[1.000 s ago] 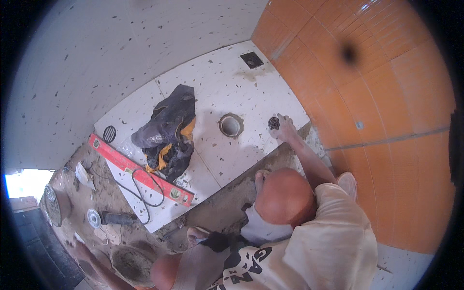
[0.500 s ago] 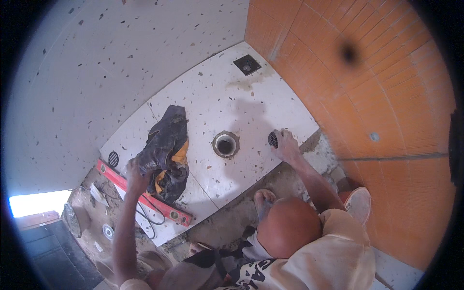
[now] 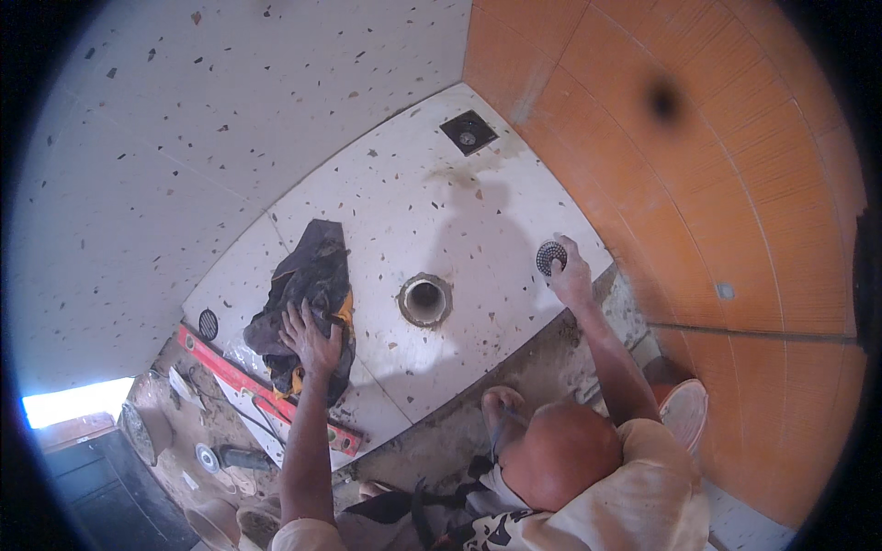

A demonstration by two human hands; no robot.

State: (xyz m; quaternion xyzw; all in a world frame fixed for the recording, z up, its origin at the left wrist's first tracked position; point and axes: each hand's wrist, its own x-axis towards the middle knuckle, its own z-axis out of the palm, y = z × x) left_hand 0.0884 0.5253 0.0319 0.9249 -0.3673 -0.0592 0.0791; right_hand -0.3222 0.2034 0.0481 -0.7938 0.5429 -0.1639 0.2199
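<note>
Tiles (image 3: 386,202) are down, central pipe (image 3: 425,301) uncovered. At eight o'clock, left hand (image 3: 310,342) lies splayed on dark cloth (image 3: 312,262); at three, right hand (image 3: 571,274) pinches perforated disc (image 3: 548,257).

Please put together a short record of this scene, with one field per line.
Left grip: laid on the dark cloth, fingers spread
Right grip: holding a round perforated disc
Floor: white, dark-flecked tiles
Openings: round pipe mouth, between the two; square black drain, near the far corner
Level: red spirit level, lying aslant
Power tool: angle grinder, on the dirty ground at left
Right wall: orange
</note>
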